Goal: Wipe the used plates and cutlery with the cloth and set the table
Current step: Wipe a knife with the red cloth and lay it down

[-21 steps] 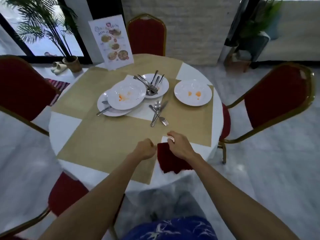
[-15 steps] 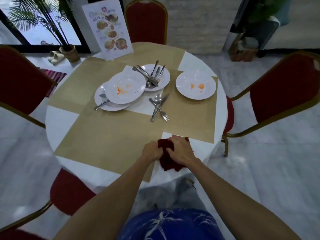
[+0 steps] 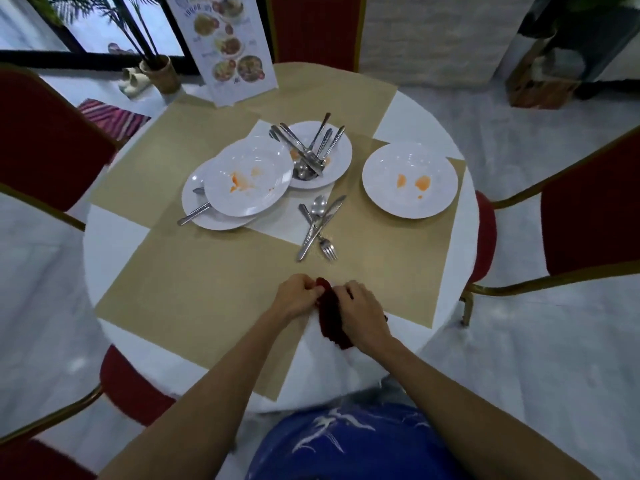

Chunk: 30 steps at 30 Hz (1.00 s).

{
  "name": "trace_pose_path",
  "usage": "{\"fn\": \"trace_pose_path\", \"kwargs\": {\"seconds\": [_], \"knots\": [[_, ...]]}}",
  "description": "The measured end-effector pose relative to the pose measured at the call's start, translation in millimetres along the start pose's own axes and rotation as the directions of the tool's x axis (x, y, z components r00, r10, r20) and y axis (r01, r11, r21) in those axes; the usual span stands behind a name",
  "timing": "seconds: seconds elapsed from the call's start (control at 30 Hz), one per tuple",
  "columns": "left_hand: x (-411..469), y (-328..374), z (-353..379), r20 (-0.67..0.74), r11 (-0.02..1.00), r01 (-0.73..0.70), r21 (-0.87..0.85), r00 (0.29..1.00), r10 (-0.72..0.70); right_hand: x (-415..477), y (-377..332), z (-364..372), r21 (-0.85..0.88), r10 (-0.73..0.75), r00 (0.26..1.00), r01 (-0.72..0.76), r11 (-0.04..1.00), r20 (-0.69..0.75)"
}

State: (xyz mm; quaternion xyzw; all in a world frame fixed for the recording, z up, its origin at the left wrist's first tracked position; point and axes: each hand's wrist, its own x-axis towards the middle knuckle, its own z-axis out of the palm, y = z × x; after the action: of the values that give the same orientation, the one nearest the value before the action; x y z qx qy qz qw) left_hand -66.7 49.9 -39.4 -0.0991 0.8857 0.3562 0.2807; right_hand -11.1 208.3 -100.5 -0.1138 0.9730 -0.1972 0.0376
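A dark red cloth (image 3: 330, 315) lies bunched at the near edge of the round table (image 3: 114, 237). My left hand (image 3: 298, 297) pinches its upper end and my right hand (image 3: 362, 315) grips its right side. Beyond them lie a crossed spoon, knife and fork (image 3: 318, 225). A white plate with orange stains (image 3: 247, 180) is stacked on another plate (image 3: 199, 209) with a utensil under it. Behind it, a plate (image 3: 337, 157) holds several pieces of cutlery (image 3: 308, 148). A further stained plate (image 3: 410, 180) sits alone at the right.
Tan placemats (image 3: 194, 282) cover most of the white tablecloth. A standing menu card (image 3: 225, 46) is at the far edge. Red chairs with gold frames stand at left (image 3: 45, 140), far (image 3: 315, 27), right (image 3: 588, 216) and near left (image 3: 128, 386).
My left hand has come onto the cloth and both hands have gathered it up from flat into a bunch. The view has tilted down towards the table.
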Motion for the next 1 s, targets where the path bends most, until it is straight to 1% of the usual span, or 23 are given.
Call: {"fn": "trace_pose_path", "kwargs": {"seconds": [0.07, 0.1, 0.13, 0.17, 0.23, 0.27, 0.3, 0.33, 0.37, 0.4, 0.43, 0.5, 0.53, 0.57, 0.6, 0.7, 0.73, 0.8, 0.83, 0.87, 0.9, 0.97, 1.0], "knots": [[11, 14, -6, -0.007, 0.990, -0.015, -0.141, 1.000, 0.014, 20, 7, -22, 0.214, 0.112, 0.993, -0.103, 0.971, -0.032], [18, 22, -10, -0.020, 0.981, -0.030, -0.192, 0.999, 0.027, 29, 12, -35, 0.341, 0.187, 0.982, -0.165, 0.925, -0.031], [26, 29, -15, -0.050, 0.974, -0.050, -0.221, 0.998, 0.040, 36, 16, -50, 0.461, 0.272, 0.962, -0.235, 0.856, -0.014], [35, 37, -19, -0.095, 0.974, -0.064, -0.217, 0.995, 0.044, 45, 22, -64, 0.568, 0.364, 0.931, -0.310, 0.763, 0.019], [54, 46, -26, -0.198, 0.993, -0.051, -0.106, 0.980, 0.029, 60, 32, -89, 0.730, 0.530, 0.839, -0.439, 0.523, 0.125], [64, 48, -26, -0.238, 0.999, -0.027, -0.030, 0.971, 0.019, 67, 38, -100, 0.801, 0.587, 0.784, -0.477, 0.363, 0.201], [71, 48, -26, -0.263, 0.999, 0.013, 0.042, 0.965, -0.002, 72, 41, -109, 0.853, 0.611, 0.733, -0.492, 0.174, 0.298], [79, 47, -24, -0.276, 0.993, 0.053, 0.106, 0.961, -0.022, 74, 44, -118, 0.865, 0.593, 0.690, -0.501, -0.022, 0.415], [83, 47, -23, -0.279, 0.984, 0.088, 0.155, 0.959, -0.042, 73, 48, -125, 0.830, 0.541, 0.648, -0.522, -0.198, 0.536], [88, 46, -19, -0.286, 0.975, 0.107, 0.193, 0.957, -0.049, 72, 52, -132, 0.766, 0.466, 0.611, -0.554, -0.326, 0.640], [90, 46, -16, -0.300, 0.968, 0.122, 0.219, 0.953, -0.052, 70, 58, -136, 0.712, 0.381, 0.602, -0.572, -0.408, 0.702], [93, 48, -12, -0.324, 0.959, 0.140, 0.247, 0.944, -0.054, 67, 67, -138, 0.665, 0.231, 0.659, -0.541, -0.515, 0.715], [95, 48, -10, -0.333, 0.956, 0.145, 0.256, 0.941, -0.054, 65, 71, -138, 0.648, 0.177, 0.685, -0.526, -0.551, 0.707], [94, 50, -9, -0.336, 0.952, 0.157, 0.264, 0.940, -0.062, 64, 74, -137, 0.639, 0.151, 0.693, -0.528, -0.559, 0.705], [95, 50, -7, -0.339, 0.949, 0.162, 0.270, 0.938, -0.064, 64, 75, -136, 0.636, 0.142, 0.686, -0.549, -0.542, 0.713], [100, 50, -8, -0.301, 0.945, 0.179, 0.275, 0.949, -0.093, 60, 74, -136, 0.622, 0.154, 0.637, -0.623, -0.475, 0.756], [104, 48, -9, -0.273, 0.947, 0.173, 0.270, 0.957, -0.097, 57, 75, -137, 0.618, 0.164, 0.629, -0.621, -0.483, 0.760], [109, 45, -11, -0.221, 0.959, 0.155, 0.236, 0.970, -0.102, 55, 77, -139, 0.615, 0.228, 0.601, -0.580, -0.534, 0.766], [105, 48, -13, -0.211, 0.966, 0.151, 0.212, 0.972, -0.105, 53, 80, -141, 0.623, 0.278, 0.577, -0.574, -0.532, 0.768], [97, 53, -13, -0.208, 0.977, 0.139, 0.163, 0.973, -0.103, 51, 83, -144, 0.635, 0.305, 0.567, -0.584, -0.506, 0.765], [85, 61, -12, -0.210, 0.989, 0.117, 0.091, 0.973, -0.096, 50, 87, -145, 0.658, 0.330, 0.573, -0.593, -0.464, 0.750], [60, 78, -5, -0.191, 0.998, 0.052, -0.046, 0.980, -0.060, 53, 90, -151, 0.701, 0.370, 0.597, -0.578, -0.416, 0.712], [47, 87, 1, -0.157, 0.995, 0.006, -0.100, 0.987, -0.022, 56, 90, -150, 0.720, 0.392, 0.605, -0.546, -0.428, 0.693]]}}
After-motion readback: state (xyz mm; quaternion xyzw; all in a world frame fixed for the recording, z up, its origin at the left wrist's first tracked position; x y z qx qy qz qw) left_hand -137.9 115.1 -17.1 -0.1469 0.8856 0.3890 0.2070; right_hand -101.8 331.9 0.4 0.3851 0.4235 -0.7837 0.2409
